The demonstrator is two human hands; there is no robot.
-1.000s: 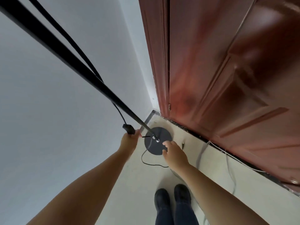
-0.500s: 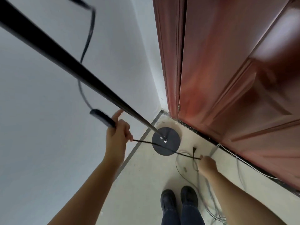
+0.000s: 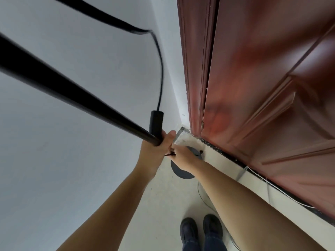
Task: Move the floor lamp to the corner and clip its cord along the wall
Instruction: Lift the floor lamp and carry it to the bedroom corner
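The floor lamp's black pole (image 3: 76, 100) runs from the upper left down toward its round dark base (image 3: 181, 172), which rests on the floor in the corner. The black cord (image 3: 159, 69) loops along the white wall and ends in an inline switch (image 3: 155, 122). My left hand (image 3: 155, 151) is closed around the lower end of the switch and the cord below it, right by the pole. My right hand (image 3: 183, 156) touches the left one and pinches the thin cord just under it, above the base. The lowest part of the pole is hidden behind my hands.
A reddish-brown door (image 3: 262, 87) stands at the right, its frame meeting the white wall (image 3: 63, 160) in the corner. Thin grey wires (image 3: 204, 198) lie on the pale floor along the door threshold. My two black shoes (image 3: 199, 230) stand at the bottom.
My right hand has come up from the floor near the wires to meet my left hand at the cord. My left hand has shifted right toward the pole, and the switch now stands upright.
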